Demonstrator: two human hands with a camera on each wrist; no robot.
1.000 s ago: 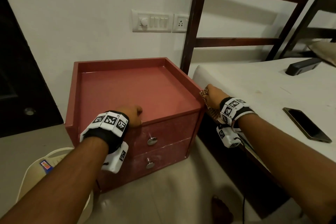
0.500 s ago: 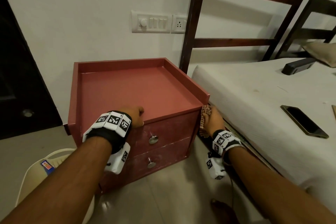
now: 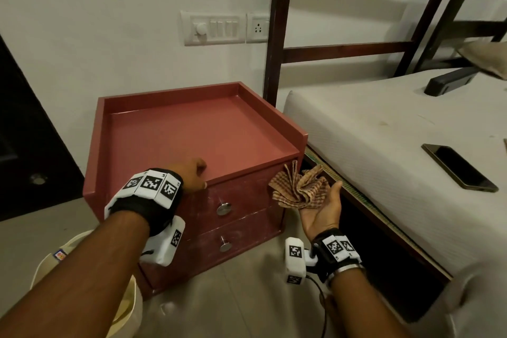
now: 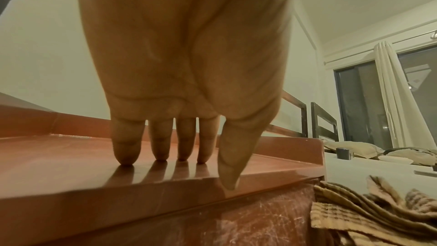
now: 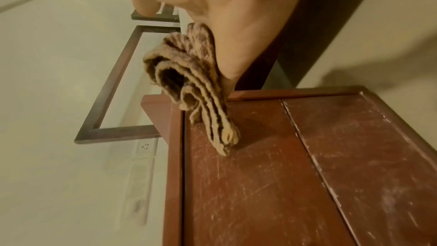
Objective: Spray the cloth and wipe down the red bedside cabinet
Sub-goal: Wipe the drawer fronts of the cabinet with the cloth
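Now my right hand (image 3: 321,214) has turned palm up under the cloth (image 3: 299,189), fingers hidden; left fingers (image 4: 126,149) rest straight on the cabinet (image 3: 192,132). Loose cloth may slide off.

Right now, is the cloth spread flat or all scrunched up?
Scrunched up. The cloth sits bunched in the upturned right hand, its folded layers showing edge-on.

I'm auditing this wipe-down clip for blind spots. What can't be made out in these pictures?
Right hand fingers: in the head view the bunched cloth covers them; in the right wrist view the palm hides most of them.
Cabinet side facing the bed: turned away in every view.
Pale tub label: in the head view it is too small, and the left arm partly hides the tub.
Spray bottle: in no view.
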